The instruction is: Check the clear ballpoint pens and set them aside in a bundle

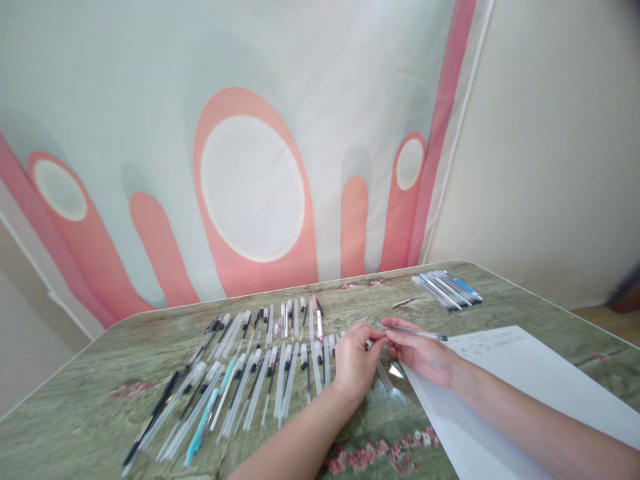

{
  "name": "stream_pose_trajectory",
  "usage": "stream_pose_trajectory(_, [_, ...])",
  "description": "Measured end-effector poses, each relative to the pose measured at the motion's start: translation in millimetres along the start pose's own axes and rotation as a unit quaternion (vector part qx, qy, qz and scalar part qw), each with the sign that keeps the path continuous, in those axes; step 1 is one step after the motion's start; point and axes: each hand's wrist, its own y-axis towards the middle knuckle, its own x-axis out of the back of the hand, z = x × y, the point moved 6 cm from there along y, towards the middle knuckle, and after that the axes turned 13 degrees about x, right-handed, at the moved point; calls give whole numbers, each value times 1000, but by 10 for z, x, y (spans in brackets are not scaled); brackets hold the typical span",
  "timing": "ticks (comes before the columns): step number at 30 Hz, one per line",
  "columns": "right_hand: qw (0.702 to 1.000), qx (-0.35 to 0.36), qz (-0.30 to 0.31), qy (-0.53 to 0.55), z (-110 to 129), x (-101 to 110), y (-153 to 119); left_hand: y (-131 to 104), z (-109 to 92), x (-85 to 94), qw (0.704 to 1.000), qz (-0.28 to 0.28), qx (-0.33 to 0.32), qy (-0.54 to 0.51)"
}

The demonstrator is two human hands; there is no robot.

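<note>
My right hand (417, 353) holds a slim clear pen (417, 332) with a dark end, lying across its fingers and pointing right. Against its fingertips, my left hand (357, 357) is closed in a pinch around something small and dark, too hidden to name. Just left of my hands, two rows of pen parts (243, 390) lie spread out: clear barrels, dark refills and caps. A teal pen (203, 427) is among them. Beneath my hands, a few clear pieces (385, 377) rest on the table, partly covered.
The table (65, 413) has a green wood-look top with pink flowers. A white sheet with faint writing (500, 400) lies under my right forearm. Finished-looking pens in a bundle (447, 290) lie at the back right. A patterned cloth (325, 133) hangs behind the table.
</note>
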Motion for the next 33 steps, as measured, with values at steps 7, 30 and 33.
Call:
stream_pose_trajectory(7, [999,30,-8,-33,23,29,18,-21,12,-11,1000,-3,12,26])
stream_pose_trajectory(30, [805,405,-49,-430,536,-186,-307,88,238,-171,937,82,179,-288])
stream_pose_trajectory(33, [776,434,-26,-457,553,-282,-346,79,211,-157,953,75,160,-247])
